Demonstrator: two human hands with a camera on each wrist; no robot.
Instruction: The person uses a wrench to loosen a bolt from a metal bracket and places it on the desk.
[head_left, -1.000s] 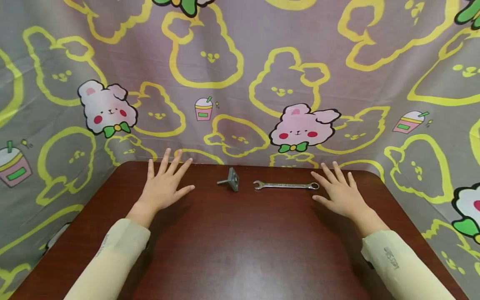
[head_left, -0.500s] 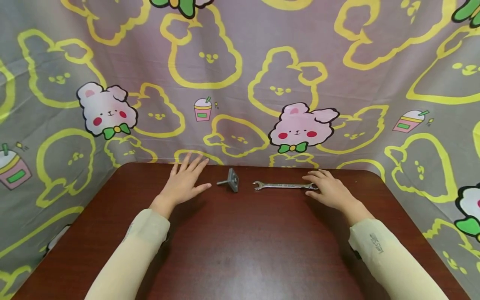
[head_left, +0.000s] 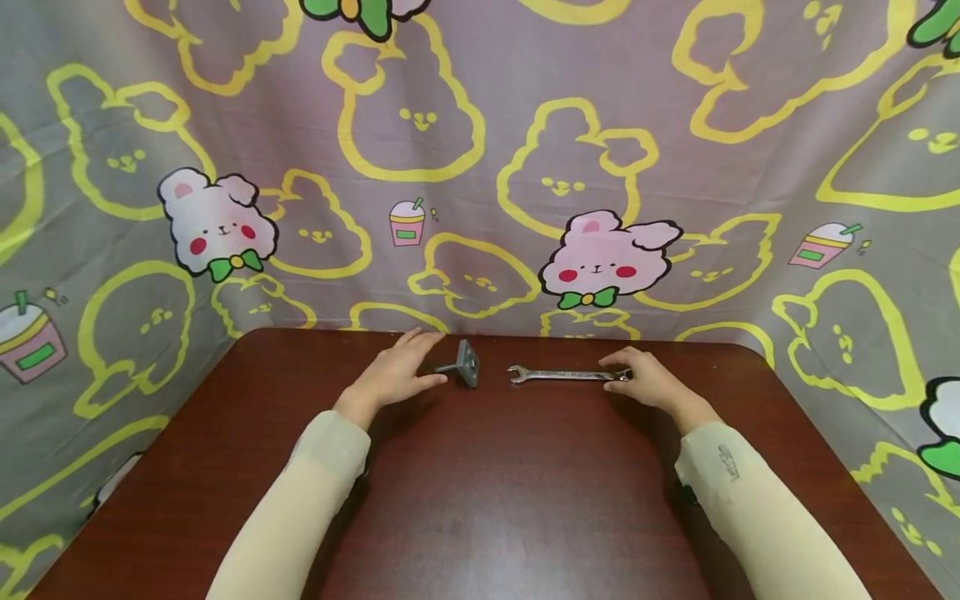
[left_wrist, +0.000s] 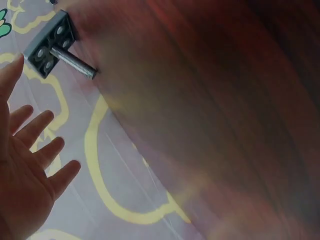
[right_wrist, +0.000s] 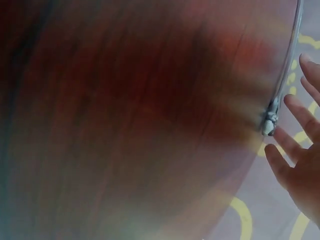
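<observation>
A grey square plate [head_left: 468, 364] with a threaded rod [left_wrist: 75, 63] sticking out of one face stands on its edge near the back of the table. Just to its left is my left hand [head_left: 393, 372], its fingers extended; in the left wrist view the palm faces the plate with a gap between. A silver combination wrench [head_left: 562, 375] lies flat to the right of the plate, open end to the left. My right hand [head_left: 647, 379] hovers at the ring end, fingers partly bent around it but not visibly gripping. The fingers partly hide that end in the head view.
The dark red-brown wooden table [head_left: 480, 500] has rounded back corners. A grey-pink curtain [head_left: 465, 83] with yellow bear outlines and rabbit faces hangs behind it and along both sides, close to the table edge.
My left hand has moved right, close to the plate's rod. My right hand has moved left to the wrench's ring end, and its spread fingers have drawn together. Plate and wrench lie as before.
</observation>
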